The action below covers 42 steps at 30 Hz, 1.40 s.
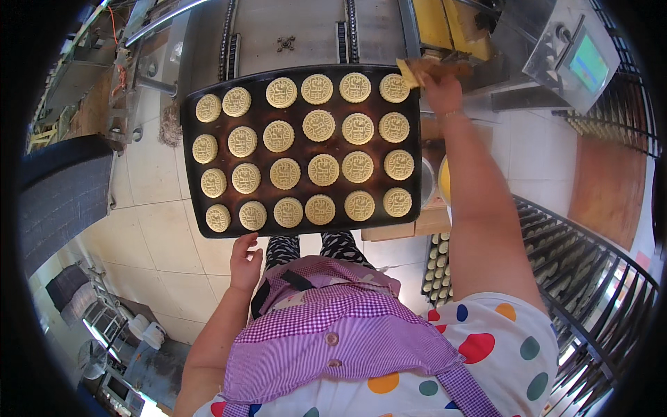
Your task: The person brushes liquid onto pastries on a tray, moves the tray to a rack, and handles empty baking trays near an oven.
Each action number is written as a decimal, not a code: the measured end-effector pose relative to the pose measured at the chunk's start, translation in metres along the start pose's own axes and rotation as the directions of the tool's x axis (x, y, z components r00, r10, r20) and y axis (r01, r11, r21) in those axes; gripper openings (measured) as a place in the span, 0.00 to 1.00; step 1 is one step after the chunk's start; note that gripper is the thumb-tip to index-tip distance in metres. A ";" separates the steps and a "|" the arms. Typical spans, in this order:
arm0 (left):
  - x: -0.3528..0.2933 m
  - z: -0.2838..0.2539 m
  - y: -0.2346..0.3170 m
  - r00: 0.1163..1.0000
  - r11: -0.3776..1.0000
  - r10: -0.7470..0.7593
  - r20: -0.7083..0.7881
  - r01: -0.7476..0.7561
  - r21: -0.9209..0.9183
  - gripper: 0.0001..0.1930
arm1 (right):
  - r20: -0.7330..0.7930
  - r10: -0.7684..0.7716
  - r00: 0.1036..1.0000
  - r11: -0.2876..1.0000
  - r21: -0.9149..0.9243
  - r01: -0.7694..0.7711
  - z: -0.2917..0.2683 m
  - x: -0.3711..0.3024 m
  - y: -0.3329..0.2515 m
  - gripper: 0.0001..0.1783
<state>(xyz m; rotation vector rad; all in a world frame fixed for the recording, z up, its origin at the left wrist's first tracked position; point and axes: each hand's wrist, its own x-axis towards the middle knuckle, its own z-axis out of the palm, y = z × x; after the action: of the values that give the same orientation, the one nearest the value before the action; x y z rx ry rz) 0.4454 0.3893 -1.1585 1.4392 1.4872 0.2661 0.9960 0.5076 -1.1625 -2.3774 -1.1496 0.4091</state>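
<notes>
A dark baking tray (306, 228) lies in front of me, bearing rows of round, pale yellow stamped pastries (323, 169) with scalloped edges. At its far right corner my right hand (442, 92) is closed round what looks like a flat wooden brush (424, 69) with a yellowish edge. The brush is beside the corner pastry (394, 88); whether they touch I cannot tell. My left hand (246, 263) is at the tray's near edge, fingers loosely bent and a little apart, nothing seen in them. Its fingertips come up to the rim; contact is unclear.
Beyond the tray is a metal machine bed (292, 42) with chains. A control box with a green screen (588, 62) stands at the far right. Black racks (590, 278) with trays of pastries are at my right. Left is a dark curved belt (66, 187) above the tiled floor (156, 229).
</notes>
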 end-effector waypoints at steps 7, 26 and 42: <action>0.000 -0.019 -0.010 0.999 0.998 -0.022 0.045 0.020 0.058 0.21 | 0.166 0.069 0.984 0.908 0.398 -0.131 -0.004 -0.157 0.012 0.18; 0.020 -0.159 -0.074 0.989 0.985 0.129 0.073 -0.136 0.107 0.21 | 0.115 -0.159 0.981 0.755 0.654 0.046 0.177 -0.383 -0.209 0.17; 0.106 -0.147 -0.106 0.928 0.955 -0.293 -0.231 0.273 -0.115 0.32 | -0.079 0.196 0.977 0.779 0.617 -0.106 0.109 -0.353 -0.100 0.22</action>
<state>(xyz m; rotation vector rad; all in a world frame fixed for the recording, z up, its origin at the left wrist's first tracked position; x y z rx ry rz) 0.2915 0.5194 -1.2194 1.1377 1.8430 0.3307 0.6672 0.3126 -1.1800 -1.8815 -0.6245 0.5604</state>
